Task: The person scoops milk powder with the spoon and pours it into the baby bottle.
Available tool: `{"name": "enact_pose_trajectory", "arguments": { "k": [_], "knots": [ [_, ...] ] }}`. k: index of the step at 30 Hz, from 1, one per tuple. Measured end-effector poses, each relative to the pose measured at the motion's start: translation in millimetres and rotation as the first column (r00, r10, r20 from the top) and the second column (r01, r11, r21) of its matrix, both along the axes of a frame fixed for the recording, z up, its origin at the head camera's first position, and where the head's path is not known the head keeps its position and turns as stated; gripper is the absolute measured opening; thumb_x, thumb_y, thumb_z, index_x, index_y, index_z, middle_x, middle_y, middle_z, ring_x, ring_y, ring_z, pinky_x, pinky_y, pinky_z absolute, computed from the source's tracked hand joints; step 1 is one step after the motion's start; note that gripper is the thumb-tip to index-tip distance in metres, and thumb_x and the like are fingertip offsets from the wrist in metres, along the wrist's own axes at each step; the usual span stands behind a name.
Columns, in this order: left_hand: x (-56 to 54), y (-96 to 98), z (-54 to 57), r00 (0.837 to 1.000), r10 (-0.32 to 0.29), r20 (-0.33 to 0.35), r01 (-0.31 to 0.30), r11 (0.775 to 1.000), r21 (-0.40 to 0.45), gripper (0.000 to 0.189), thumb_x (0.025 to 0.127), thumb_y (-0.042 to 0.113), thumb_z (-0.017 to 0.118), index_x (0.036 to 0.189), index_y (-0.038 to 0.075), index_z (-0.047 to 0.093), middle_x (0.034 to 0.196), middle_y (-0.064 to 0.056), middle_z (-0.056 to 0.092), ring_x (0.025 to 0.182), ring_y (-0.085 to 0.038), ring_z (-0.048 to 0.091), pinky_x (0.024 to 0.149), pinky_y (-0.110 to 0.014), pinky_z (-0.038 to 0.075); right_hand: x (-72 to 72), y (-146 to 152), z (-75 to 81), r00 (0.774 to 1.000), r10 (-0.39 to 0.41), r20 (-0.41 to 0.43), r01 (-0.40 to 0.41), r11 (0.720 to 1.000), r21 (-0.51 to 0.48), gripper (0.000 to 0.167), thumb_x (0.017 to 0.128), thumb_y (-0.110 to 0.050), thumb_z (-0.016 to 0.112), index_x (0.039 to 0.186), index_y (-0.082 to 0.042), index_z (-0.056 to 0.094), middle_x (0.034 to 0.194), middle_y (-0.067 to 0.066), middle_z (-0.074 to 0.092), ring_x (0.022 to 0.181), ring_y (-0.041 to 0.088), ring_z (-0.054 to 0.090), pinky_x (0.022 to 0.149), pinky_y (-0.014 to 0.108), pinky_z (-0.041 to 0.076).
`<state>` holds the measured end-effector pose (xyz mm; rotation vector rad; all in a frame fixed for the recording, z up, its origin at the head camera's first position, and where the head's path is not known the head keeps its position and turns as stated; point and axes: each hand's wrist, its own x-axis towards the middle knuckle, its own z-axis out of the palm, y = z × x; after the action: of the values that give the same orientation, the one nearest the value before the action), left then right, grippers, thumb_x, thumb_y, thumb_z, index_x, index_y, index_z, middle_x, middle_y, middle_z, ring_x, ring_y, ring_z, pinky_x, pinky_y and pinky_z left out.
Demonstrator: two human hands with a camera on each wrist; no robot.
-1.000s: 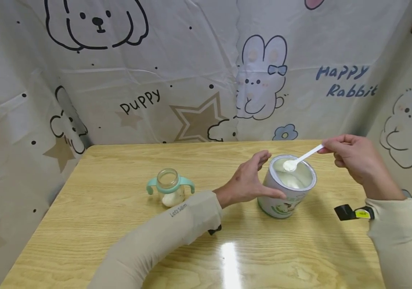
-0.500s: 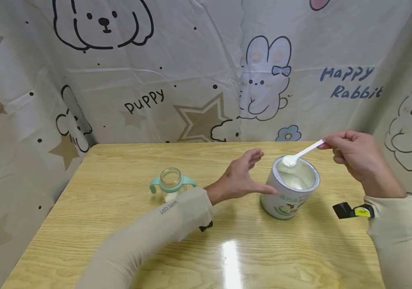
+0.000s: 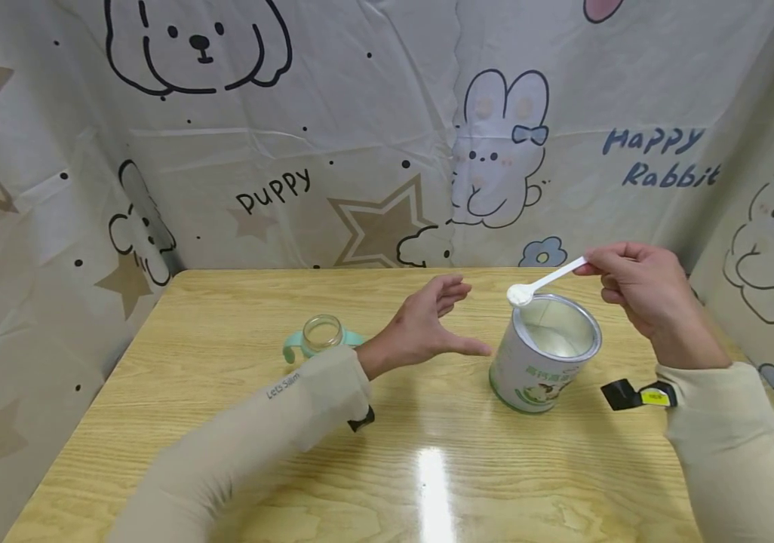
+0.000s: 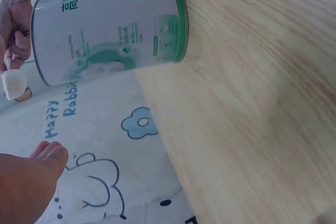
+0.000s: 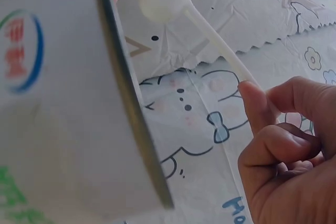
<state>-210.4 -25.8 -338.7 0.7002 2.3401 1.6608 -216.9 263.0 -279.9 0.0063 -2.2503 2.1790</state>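
The right hand (image 3: 643, 286) had a powder-filled scoop (image 3: 520, 295) pinched in its grip, apparently just above the open can (image 3: 532, 369); the left hand (image 3: 422, 324), spread and empty, hung between can and bottle (image 3: 322, 334).

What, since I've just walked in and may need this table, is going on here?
A person's right hand pinches the handle of a white scoop with white powder in it, its loaded end near the rim of an open can. The left hand holds nothing, thumb spread, between the can and a bottle with green handles. Can and bottle stand on the table; the left sleeve hides part of the bottle.
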Motion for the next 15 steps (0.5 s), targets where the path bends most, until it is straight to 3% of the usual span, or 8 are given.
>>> {"name": "enact_pose_trajectory", "arguments": {
  "k": [15],
  "knots": [
    [1.0, -37.1, 7.1, 0.997, 0.080, -0.008, -0.080, 0.997, -0.012, 0.094, 0.073, 0.015, 0.092, 0.148, 0.004, 0.038, 0.146, -0.008, 0.050, 0.136, -0.022, 0.046, 0.114, -0.034, 0.038, -1.5, -23.9, 4.9, 1.000, -0.011, 0.000, 0.011, 0.998, -0.055, 0.015, 0.098, -0.011, 0.064, 0.084, -0.013, 0.071, 0.076, -0.003, 0.072, 0.057, 0.006, 0.039, 0.043, 0.015, 0.034]
  ]
}}
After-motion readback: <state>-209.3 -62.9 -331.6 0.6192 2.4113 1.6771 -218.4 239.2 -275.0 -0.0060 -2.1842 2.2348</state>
